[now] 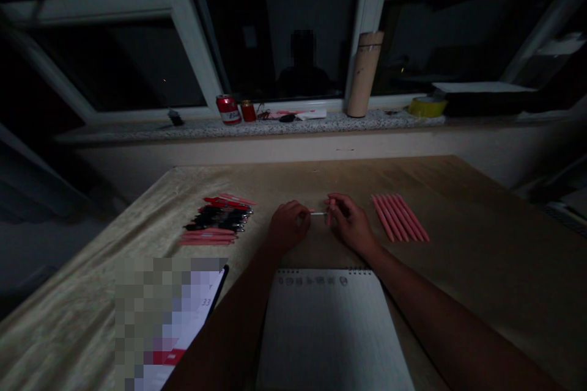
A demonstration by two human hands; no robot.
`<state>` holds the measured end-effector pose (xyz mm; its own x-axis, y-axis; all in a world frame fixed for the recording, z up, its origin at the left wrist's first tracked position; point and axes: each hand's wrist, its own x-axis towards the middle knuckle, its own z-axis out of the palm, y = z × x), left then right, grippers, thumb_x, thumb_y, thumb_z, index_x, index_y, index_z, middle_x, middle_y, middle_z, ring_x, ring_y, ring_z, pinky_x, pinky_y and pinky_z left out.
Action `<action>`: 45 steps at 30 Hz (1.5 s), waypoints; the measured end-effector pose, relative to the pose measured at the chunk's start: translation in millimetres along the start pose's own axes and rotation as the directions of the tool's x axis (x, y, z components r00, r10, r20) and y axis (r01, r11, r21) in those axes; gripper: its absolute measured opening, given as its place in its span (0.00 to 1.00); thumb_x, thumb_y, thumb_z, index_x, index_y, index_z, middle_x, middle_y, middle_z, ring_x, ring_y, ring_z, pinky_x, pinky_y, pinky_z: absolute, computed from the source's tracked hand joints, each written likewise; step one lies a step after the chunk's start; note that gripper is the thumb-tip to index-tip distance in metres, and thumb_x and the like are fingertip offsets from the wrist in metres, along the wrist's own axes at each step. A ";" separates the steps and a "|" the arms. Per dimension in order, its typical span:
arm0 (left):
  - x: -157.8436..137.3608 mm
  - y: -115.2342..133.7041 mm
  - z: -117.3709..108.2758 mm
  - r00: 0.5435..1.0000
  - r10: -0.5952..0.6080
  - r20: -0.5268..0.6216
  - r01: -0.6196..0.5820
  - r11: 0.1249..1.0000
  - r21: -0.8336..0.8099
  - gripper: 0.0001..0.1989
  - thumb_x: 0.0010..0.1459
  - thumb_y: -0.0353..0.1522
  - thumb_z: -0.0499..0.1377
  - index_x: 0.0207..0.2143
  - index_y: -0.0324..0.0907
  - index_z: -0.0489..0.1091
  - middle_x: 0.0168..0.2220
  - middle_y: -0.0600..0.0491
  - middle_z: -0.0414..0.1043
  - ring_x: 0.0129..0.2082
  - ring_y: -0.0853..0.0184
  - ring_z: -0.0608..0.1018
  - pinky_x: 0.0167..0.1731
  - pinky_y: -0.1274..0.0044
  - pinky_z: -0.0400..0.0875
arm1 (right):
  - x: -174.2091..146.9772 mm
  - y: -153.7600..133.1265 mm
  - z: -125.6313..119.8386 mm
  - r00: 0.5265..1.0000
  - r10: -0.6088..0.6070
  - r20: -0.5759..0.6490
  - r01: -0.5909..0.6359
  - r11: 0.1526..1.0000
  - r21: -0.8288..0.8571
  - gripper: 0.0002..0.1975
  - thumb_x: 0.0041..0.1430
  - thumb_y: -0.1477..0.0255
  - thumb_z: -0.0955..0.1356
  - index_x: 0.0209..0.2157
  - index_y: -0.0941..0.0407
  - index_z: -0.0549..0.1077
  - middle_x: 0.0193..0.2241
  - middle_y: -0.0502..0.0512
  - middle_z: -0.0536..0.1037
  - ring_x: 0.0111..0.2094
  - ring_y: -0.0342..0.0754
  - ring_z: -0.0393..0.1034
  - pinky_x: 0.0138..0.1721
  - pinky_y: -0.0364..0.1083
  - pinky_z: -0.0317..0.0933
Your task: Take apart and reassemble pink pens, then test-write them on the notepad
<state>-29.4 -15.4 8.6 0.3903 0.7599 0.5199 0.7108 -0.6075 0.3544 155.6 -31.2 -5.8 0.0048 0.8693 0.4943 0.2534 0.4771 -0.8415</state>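
Observation:
My left hand (288,224) is closed, its fingertips pinching one end of a thin white pen refill (318,214) with a bit of pink beside it. The refill points right, toward my right hand (352,223). Between the thumb and fingers of that hand is a pink pen barrel (331,210), held roughly upright. Whether the refill's tip touches the barrel is too small to tell. To the left lies a pile of pink, red and black pens (222,218). Several pink pens (398,218) lie side by side in a slanted row to the right.
A spiral notepad (337,336) lies between my forearms on the cloth-covered table (481,269). A partly blurred lit tablet or phone (202,305) sits at left. The windowsill behind holds a red can (228,110), an orange jar (248,111), a tall tan cylinder (365,75) and yellow tape (426,107).

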 end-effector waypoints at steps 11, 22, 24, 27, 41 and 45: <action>-1.0 -1.4 1.3 1.000 -0.005 0.000 0.005 1.000 -0.019 0.06 0.57 0.30 0.55 0.32 0.41 0.72 0.30 0.53 0.72 0.31 0.69 0.72 0.34 0.76 0.63 | 7.2 8.2 -4.2 0.958 0.278 -0.069 -0.231 0.893 0.387 0.18 0.53 0.60 0.68 0.43 0.54 0.65 0.37 0.55 0.77 0.30 0.46 0.73 0.34 0.48 0.68; -0.1 -6.2 2.0 0.997 -0.078 0.002 0.078 0.991 0.111 0.05 0.55 0.29 0.54 0.30 0.40 0.70 0.31 0.52 0.71 0.34 0.67 0.72 0.38 0.74 0.64 | 5.5 3.4 -2.0 0.977 0.166 -0.137 -0.131 0.965 0.229 0.18 0.57 0.59 0.65 0.44 0.55 0.64 0.38 0.59 0.77 0.29 0.47 0.72 0.31 0.47 0.66; 0.5 -6.7 1.2 0.995 -0.092 0.032 0.085 0.984 0.158 0.06 0.56 0.29 0.54 0.31 0.41 0.70 0.32 0.51 0.71 0.35 0.67 0.72 0.38 0.74 0.64 | 3.9 1.4 -1.3 0.982 0.112 -0.150 -0.086 0.982 0.170 0.17 0.58 0.61 0.64 0.46 0.55 0.64 0.40 0.60 0.77 0.32 0.47 0.72 0.34 0.47 0.66; 1.6 -6.2 -1.2 0.991 -0.076 0.107 0.050 0.973 0.224 0.09 0.58 0.31 0.52 0.34 0.41 0.72 0.34 0.50 0.69 0.36 0.66 0.71 0.38 0.74 0.64 | 1.6 2.3 0.2 0.987 0.060 -0.149 -0.042 0.991 0.125 0.18 0.59 0.62 0.64 0.48 0.55 0.64 0.42 0.60 0.76 0.36 0.47 0.71 0.37 0.48 0.65; 0.2 -10.1 0.2 0.980 -0.109 0.165 0.042 0.929 0.368 0.09 0.58 0.32 0.53 0.35 0.38 0.71 0.37 0.45 0.67 0.39 0.61 0.70 0.39 0.70 0.63 | -0.2 3.4 -0.2 0.995 0.019 -0.097 -0.017 1.000 0.026 0.16 0.62 0.65 0.62 0.49 0.54 0.64 0.42 0.59 0.76 0.41 0.49 0.71 0.42 0.49 0.64; 0.3 -12.7 1.1 0.970 -0.119 0.213 0.018 0.905 0.425 0.10 0.60 0.30 0.50 0.35 0.36 0.70 0.37 0.43 0.68 0.40 0.59 0.70 0.38 0.69 0.63 | 0.0 -0.7 -1.0 0.995 0.007 -0.099 -0.008 1.000 -0.011 0.15 0.62 0.65 0.62 0.49 0.54 0.64 0.42 0.59 0.76 0.41 0.49 0.71 0.43 0.50 0.64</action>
<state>-37.6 -7.3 3.4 0.4180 0.8587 0.2965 0.8992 -0.4376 -0.0003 156.4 -31.6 -5.0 0.1026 0.8555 0.5076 0.2637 0.4686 -0.8431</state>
